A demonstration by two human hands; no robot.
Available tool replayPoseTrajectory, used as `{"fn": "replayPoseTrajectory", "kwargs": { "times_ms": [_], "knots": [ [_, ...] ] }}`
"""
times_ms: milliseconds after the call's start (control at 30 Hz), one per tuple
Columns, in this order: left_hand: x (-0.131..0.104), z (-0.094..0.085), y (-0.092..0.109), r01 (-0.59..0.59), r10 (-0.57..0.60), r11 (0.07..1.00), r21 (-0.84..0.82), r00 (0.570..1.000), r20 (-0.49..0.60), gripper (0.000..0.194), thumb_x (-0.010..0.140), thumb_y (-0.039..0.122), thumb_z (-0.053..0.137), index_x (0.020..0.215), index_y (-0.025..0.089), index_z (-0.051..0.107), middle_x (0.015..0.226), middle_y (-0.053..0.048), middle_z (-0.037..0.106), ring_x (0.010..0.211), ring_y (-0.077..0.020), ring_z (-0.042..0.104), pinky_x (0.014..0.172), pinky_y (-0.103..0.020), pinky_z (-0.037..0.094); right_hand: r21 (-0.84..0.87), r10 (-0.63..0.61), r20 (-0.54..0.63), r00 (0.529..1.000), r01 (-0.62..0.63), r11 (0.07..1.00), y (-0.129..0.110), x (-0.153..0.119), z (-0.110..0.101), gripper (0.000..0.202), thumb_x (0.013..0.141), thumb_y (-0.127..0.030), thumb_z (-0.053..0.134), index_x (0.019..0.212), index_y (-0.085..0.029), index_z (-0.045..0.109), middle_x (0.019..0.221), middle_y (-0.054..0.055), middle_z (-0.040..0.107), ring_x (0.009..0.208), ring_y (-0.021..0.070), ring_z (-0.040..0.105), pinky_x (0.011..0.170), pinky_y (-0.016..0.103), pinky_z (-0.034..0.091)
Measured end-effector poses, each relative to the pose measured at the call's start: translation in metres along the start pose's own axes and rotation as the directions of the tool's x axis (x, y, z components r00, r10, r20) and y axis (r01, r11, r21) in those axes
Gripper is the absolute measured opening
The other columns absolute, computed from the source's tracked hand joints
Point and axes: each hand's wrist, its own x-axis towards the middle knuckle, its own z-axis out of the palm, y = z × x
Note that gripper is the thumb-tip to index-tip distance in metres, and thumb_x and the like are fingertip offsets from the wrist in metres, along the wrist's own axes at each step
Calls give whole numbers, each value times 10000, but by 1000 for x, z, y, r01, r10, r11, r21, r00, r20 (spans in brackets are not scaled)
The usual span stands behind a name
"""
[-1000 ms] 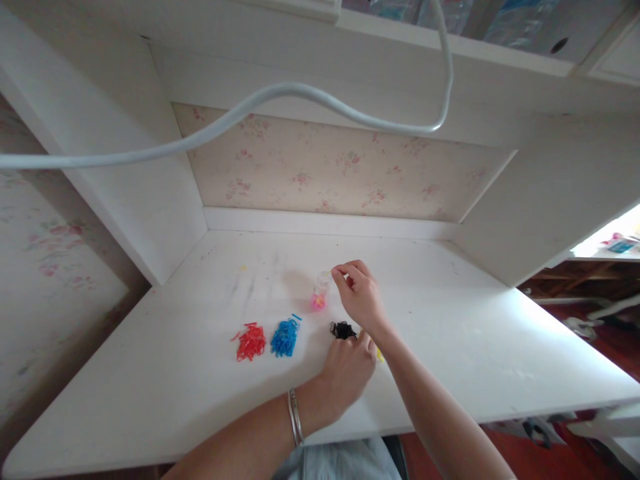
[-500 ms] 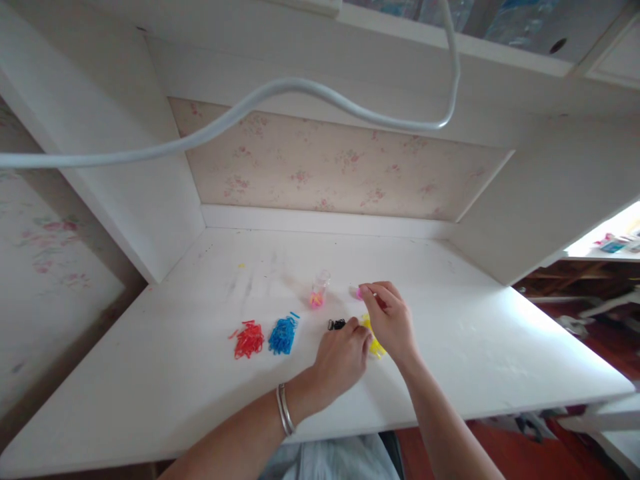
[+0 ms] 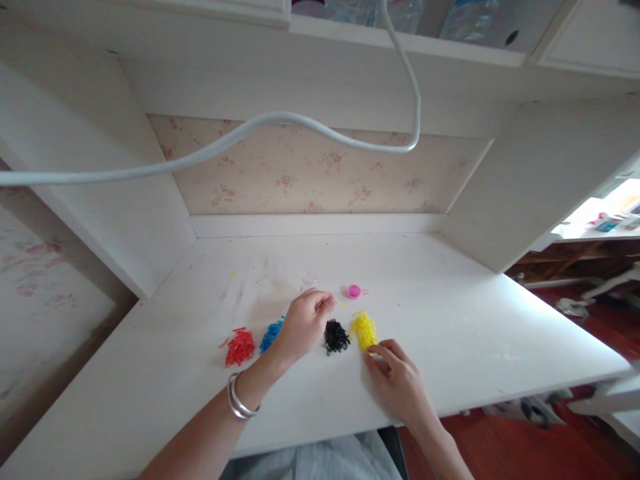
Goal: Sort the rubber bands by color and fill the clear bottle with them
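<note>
My left hand [image 3: 306, 323] is closed in a pinch on a small yellow rubber band [image 3: 340, 303], just in front of a clear little jar [image 3: 309, 279] whose lower part it hides. My right hand [image 3: 397, 377] is closed at the near edge of a pile of yellow rubber bands [image 3: 365, 329], with a yellow band at its fingertips. Between the hands lies a pile of black rubber bands [image 3: 336, 337]. Blue rubber bands [image 3: 271, 335] are partly covered by my left hand, and red ones [image 3: 241, 347] lie farther left.
A pink round piece with a small tab [image 3: 354, 291] lies behind the yellow pile. The white desk [image 3: 450, 333] has side panels and a back wall. A white cable [image 3: 280, 119] crosses above, below a shelf with clear bottles [image 3: 470, 19].
My left hand has moved left and away from me, toward the jar, with a yellow band. My right hand has come back from the pink piece to the yellow pile. The view has shifted.
</note>
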Motion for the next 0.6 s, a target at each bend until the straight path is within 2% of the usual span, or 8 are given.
{"fn": "replayPoseTrajectory", "kwargs": {
  "times_ms": [167,267,400,600],
  "knots": [
    [19,-39,2,-64,86,977,204,991,-103,242,928,321,426,880,188,622,841,-20,613,793,-138,565,733,-248,422,-25,-47,-41,998,46,999,1,0,3,326,934,-375,390,935,-220,677,963,72,621,769,155,623,672,246,490],
    [30,-52,-4,-62,113,936,347,985,-130,213,917,295,435,893,194,621,905,-31,623,835,-153,577,758,-263,429,-8,-31,-67,997,30,1000,2,-2,5,321,941,-381,388,950,-212,661,987,76,618,726,140,614,639,235,480],
    [36,-56,-13,-16,78,888,459,990,-118,195,905,281,440,896,211,622,941,-26,627,819,-157,590,774,-274,436,21,1,-101,995,1,1000,2,-3,4,303,944,-396,390,974,-214,631,1019,69,610,602,104,568,606,238,464],
    [33,-52,-13,25,27,837,547,996,-87,215,918,291,416,908,230,623,960,-25,627,849,-163,600,764,-265,433,55,28,-135,990,-21,998,0,0,-1,285,942,-402,383,974,-213,594,1008,59,630,637,121,580,636,254,462]
  ]
}}
